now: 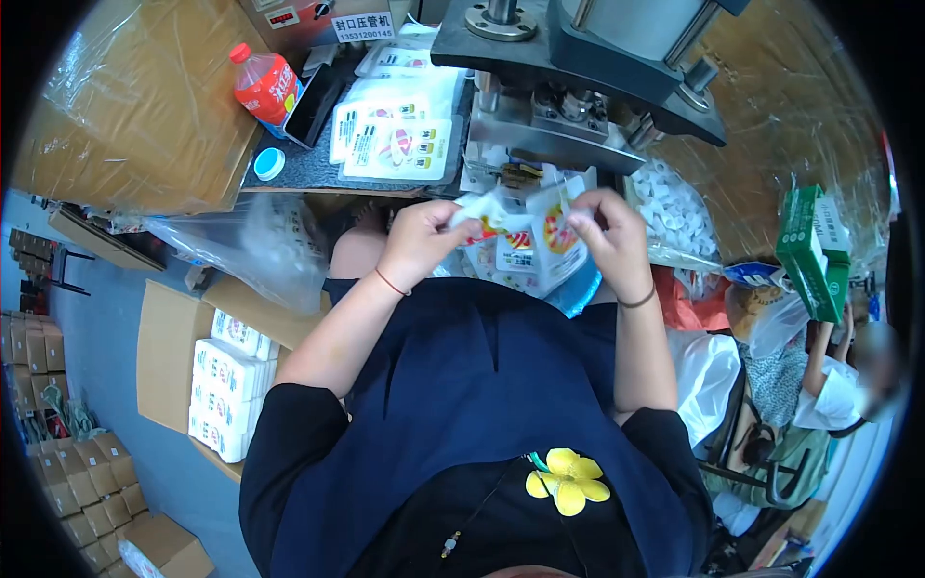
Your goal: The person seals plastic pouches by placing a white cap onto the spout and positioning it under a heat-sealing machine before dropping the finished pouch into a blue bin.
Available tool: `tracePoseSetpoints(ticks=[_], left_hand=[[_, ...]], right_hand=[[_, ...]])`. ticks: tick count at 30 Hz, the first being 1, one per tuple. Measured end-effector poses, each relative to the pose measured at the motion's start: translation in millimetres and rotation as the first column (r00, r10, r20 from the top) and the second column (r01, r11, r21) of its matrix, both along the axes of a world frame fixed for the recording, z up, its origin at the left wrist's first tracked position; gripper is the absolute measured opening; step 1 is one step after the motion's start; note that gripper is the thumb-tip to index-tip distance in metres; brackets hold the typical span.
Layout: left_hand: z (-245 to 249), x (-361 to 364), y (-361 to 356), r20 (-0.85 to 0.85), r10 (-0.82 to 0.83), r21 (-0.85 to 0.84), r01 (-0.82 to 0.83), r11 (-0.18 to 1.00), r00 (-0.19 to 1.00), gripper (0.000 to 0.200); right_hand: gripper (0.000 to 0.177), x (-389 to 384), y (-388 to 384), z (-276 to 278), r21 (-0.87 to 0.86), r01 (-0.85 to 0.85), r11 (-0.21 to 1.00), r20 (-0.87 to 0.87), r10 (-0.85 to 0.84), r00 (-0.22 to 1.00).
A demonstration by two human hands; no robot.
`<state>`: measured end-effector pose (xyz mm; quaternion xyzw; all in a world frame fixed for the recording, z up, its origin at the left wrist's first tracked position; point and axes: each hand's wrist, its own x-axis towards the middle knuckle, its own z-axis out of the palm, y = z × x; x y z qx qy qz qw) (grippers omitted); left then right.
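My left hand (424, 236) is closed, with thumb and fingers pinching a crumpled white printed pouch (491, 210), partly blurred. Opposite it, my right hand (612, 241) grips the upper edge of another printed plastic pouch (556, 236) that hangs over my lap. More printed pouches (511, 258) lie beneath both hands, in or on something blue (583, 289) that is mostly hidden. Just beyond the hands stands a metal press (578, 106). Flat finished-looking pouches (400, 149) are stacked on the dark worktop to the left.
A red-labelled bottle (267, 89), a blue cap (270, 164) and a black tray (313, 106) stand at the left. A bag of small white plastic parts (670, 207) sits right of the press. An open carton (173, 356) holds white packs. Another person (833, 385) is at far right.
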<state>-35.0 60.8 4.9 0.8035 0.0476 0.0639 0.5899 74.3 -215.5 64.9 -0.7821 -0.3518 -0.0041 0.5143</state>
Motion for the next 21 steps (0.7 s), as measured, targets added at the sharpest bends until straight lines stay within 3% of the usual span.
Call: tracePoseSetpoints(ticks=[2, 3, 6, 8, 11, 14, 15, 18, 20, 21], left_hand=[[5.8, 0.5, -25.1, 0.021, -0.036, -0.030, 0.037, 0.999, 0.999, 0.027], [14.4, 0.7, -34.1, -0.025, -0.081, -0.014, 0.081, 0.997, 0.996, 0.032], [-4.1, 5.2, -57.7, 0.006, -0.167, -0.180, 0.165, 0.970, 0.986, 0.036], [9.2, -0.2, -71.9, -0.094, -0.237, -0.441, 0.173, 0.881, 0.967, 0.033], [0.7, 0.0, -82.5, -0.115, -0.407, -0.662, 0.235, 0.712, 0.906, 0.035], [-2.0, 2.7, -91.2, -0.167, -0.508, -0.727, 0.242, 0.643, 0.845, 0.035], [-4.2, 4.8, -91.8, -0.157, -0.513, -0.738, 0.245, 0.629, 0.844, 0.033], [-15.2, 12.1, -84.6, -0.130, -0.523, -0.769, 0.247, 0.589, 0.843, 0.031], [-12.3, 24.8, -73.1, -0.132, -0.471, -0.781, 0.200, 0.591, 0.872, 0.033], [-6.0, 31.9, -67.1, -0.152, -0.439, -0.799, 0.152, 0.582, 0.885, 0.032]], right_hand=[[0.017, -3.7, 15.4, 18.1, 0.149, 0.100, 0.984, -0.139, -0.079, 0.987], [0.018, -2.4, 24.0, 20.2, 0.220, 0.069, 0.973, -0.143, -0.038, 0.989], [0.019, -4.7, 29.6, 19.0, -0.004, 0.020, 1.000, -0.020, -0.020, 1.000], [0.019, -5.3, 17.0, 24.6, -0.059, 0.040, 0.997, -0.023, -0.042, 0.999], [0.020, 1.6, -3.5, 24.1, -0.249, -0.138, 0.959, 0.010, 0.145, 0.989], [0.022, 5.5, -14.4, 25.2, -0.223, -0.158, 0.962, 0.028, 0.168, 0.985], [0.025, 5.5, -16.9, 22.1, -0.174, -0.045, 0.984, 0.140, 0.070, 0.988], [0.028, 17.2, -42.1, 31.1, -0.464, 0.413, 0.784, 0.468, -0.180, 0.866], [0.039, 33.9, -73.5, 16.5, -0.736, 0.351, 0.578, 0.309, -0.175, 0.935], [0.041, 43.2, -82.9, 7.0, -0.740, 0.288, 0.608, 0.258, -0.139, 0.956]])
